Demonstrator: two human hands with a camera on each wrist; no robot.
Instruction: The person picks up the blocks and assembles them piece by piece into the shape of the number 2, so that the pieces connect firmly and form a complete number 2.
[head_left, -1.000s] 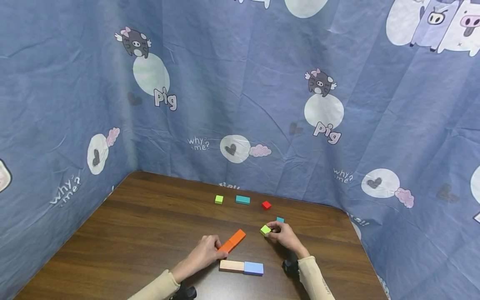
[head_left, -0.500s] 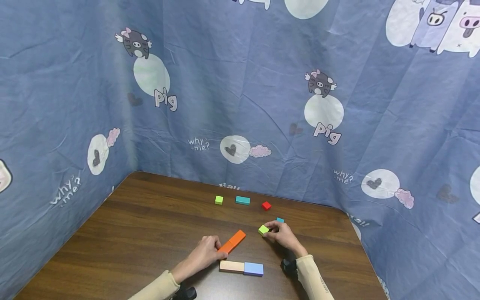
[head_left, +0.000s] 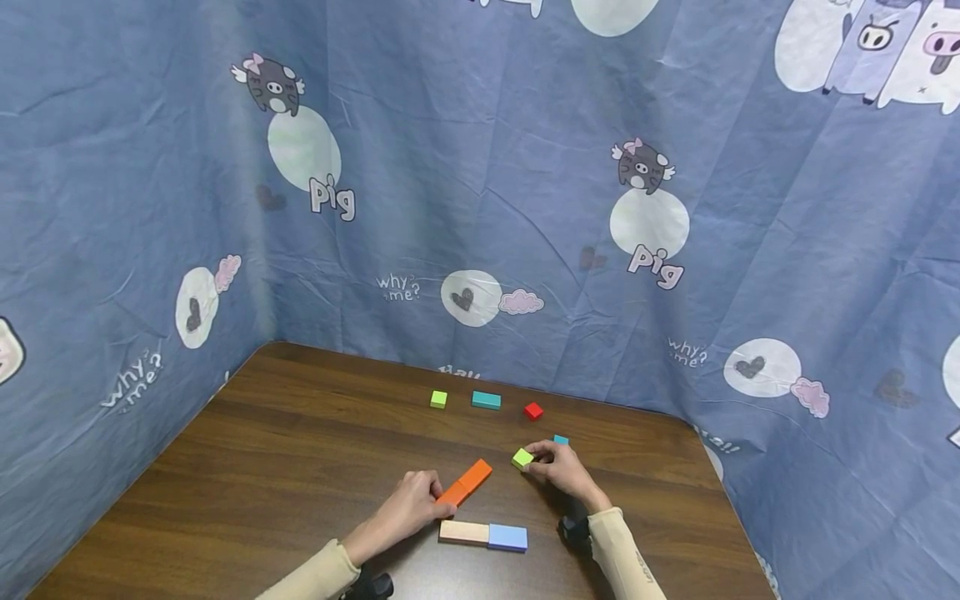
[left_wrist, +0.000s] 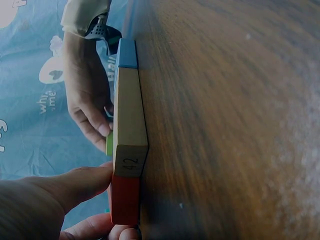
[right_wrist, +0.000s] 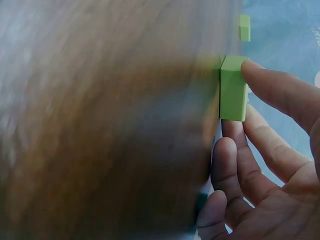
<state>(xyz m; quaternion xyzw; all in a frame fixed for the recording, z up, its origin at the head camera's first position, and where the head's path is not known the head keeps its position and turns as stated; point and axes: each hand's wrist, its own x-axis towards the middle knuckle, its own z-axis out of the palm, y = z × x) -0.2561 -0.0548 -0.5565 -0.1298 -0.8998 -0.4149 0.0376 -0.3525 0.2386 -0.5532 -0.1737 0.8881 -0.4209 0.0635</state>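
Two orange blocks (head_left: 466, 482), end to end, gripped at the near end by the left hand (head_left: 410, 503); placed just beyond the wooden block (head_left: 463, 533), long axis slanted away rightward. One green block (head_left: 522, 458), turned cornerwise, pinched by the right hand (head_left: 564, 471), beyond and right of the wooden block.

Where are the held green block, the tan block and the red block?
Held green block (right_wrist: 233, 95), right wrist view: face toward camera.
Tan block (left_wrist: 130, 107), left wrist view: long face.
Red block (head_left: 533, 410), head view: top face.
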